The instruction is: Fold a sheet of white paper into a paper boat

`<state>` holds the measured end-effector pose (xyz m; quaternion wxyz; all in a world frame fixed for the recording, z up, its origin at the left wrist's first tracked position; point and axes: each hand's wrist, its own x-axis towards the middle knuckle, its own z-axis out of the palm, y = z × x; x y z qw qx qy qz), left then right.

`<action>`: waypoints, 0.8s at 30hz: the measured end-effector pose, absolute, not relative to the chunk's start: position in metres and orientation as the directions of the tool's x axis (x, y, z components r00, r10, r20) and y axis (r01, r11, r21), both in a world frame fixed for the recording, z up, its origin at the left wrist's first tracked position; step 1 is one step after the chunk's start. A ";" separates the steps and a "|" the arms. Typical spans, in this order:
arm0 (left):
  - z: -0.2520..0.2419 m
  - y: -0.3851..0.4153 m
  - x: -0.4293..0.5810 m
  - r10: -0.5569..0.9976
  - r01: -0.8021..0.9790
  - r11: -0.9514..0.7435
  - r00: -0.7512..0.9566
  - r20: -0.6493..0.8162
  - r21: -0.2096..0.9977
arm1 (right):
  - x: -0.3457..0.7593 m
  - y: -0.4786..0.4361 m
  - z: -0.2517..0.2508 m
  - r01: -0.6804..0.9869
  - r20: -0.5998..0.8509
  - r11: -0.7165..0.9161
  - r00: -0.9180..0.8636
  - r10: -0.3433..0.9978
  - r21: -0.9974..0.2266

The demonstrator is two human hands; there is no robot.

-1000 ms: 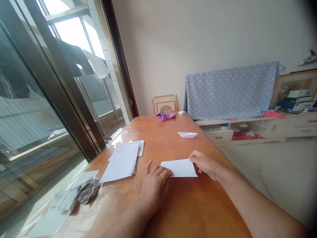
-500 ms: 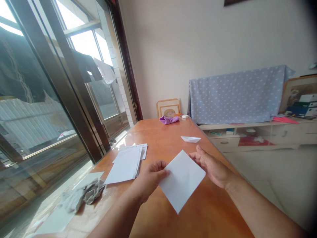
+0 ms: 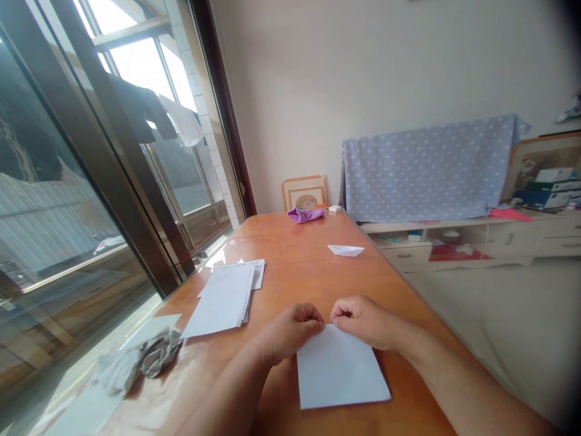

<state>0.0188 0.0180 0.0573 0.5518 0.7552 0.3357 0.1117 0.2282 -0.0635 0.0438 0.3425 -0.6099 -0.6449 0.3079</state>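
Bright daylight pours through the window (image 3: pixel 140 66), throwing glare across the wooden surface (image 3: pixel 290 254); wide-angle distortion bends the edges, and the corners darken.

- Orange wooden table (image 3: pixel 290 254)
- Stack of white paper (image 3: pixel 222 301) on the table, near its window edge
- Small paper boat (image 3: pixel 345 250) farther along
- Purple cloth (image 3: pixel 305 215) at the far end
- Crumpled gray cloth (image 3: pixel 154 357) by the window
- Framed picture (image 3: pixel 304 192) behind the purple cloth
- Blue polka-dot cloth (image 3: pixel 417 169) draped above a white cabinet (image 3: pixel 512 239)

White paper sheet (image 3: pixel 340 369); orange-brown table (image 3: pixel 308 254); pale blue white-dotted cloth (image 3: pixel 413 172); purple fabric (image 3: pixel 304 215).
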 end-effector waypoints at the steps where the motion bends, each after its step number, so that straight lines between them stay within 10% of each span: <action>1: 0.056 0.018 0.019 0.639 0.383 -0.168 0.744 -0.196 0.908 | 0.228 -0.063 0.043 0.576 0.061 0.065 -0.026 0.998 -0.815; 13: 0.060 0.015 0.021 0.635 0.333 -0.395 0.773 -0.008 0.856 | 0.223 -0.064 0.045 0.516 0.025 0.071 -0.096 0.995 -0.854; 24: 0.064 0.027 0.004 0.685 0.322 -0.257 0.726 -0.064 0.911 | 0.258 -0.071 0.062 0.466 -0.041 -0.005 -0.067 0.997 -0.885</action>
